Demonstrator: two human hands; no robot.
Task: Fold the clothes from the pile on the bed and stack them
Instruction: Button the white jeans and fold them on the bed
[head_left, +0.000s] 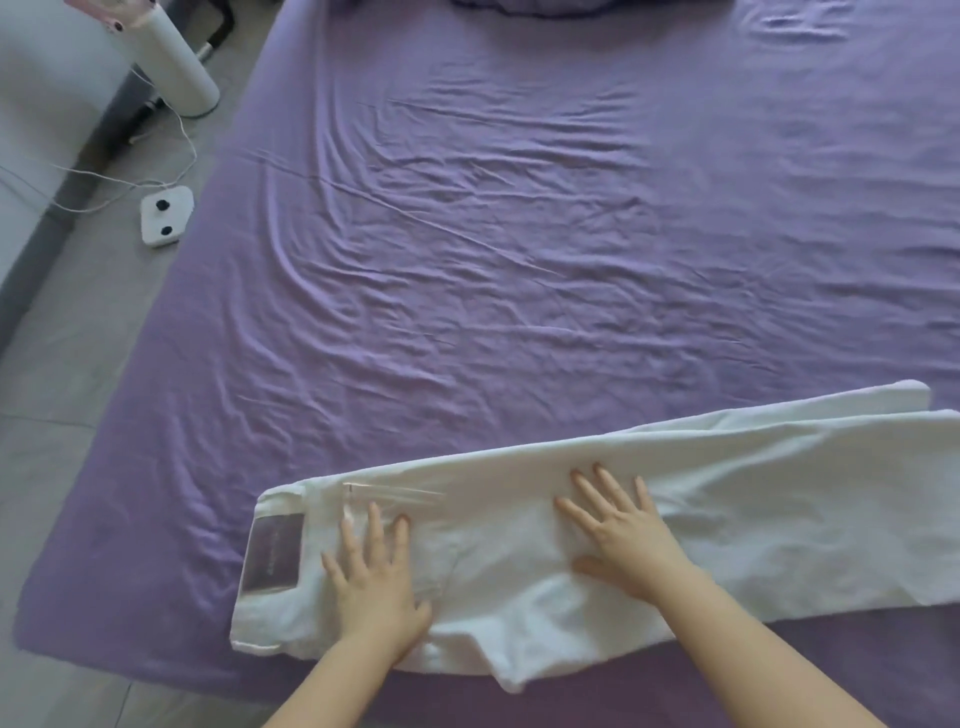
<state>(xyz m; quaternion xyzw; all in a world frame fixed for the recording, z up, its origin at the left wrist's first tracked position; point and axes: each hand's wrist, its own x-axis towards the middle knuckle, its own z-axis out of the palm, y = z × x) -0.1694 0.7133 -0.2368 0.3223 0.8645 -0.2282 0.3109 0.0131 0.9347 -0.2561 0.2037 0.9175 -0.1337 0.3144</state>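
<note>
both our left hand (375, 577) and right hand (623, 525) press flat, fingers spread, on white trousers (519, 551) lying across the purple bed (467, 260).

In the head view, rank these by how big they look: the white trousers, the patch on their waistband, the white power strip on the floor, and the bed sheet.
1. Bed sheet
2. White trousers
3. Waistband patch and power strip: they look about alike, and the strip lies farther from the camera, so I won't rank them.

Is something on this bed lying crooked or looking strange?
The white trousers lie folded lengthwise but slanted across the purple sheet, and the sheet is much wrinkled. Both hands press flat on them.
</note>
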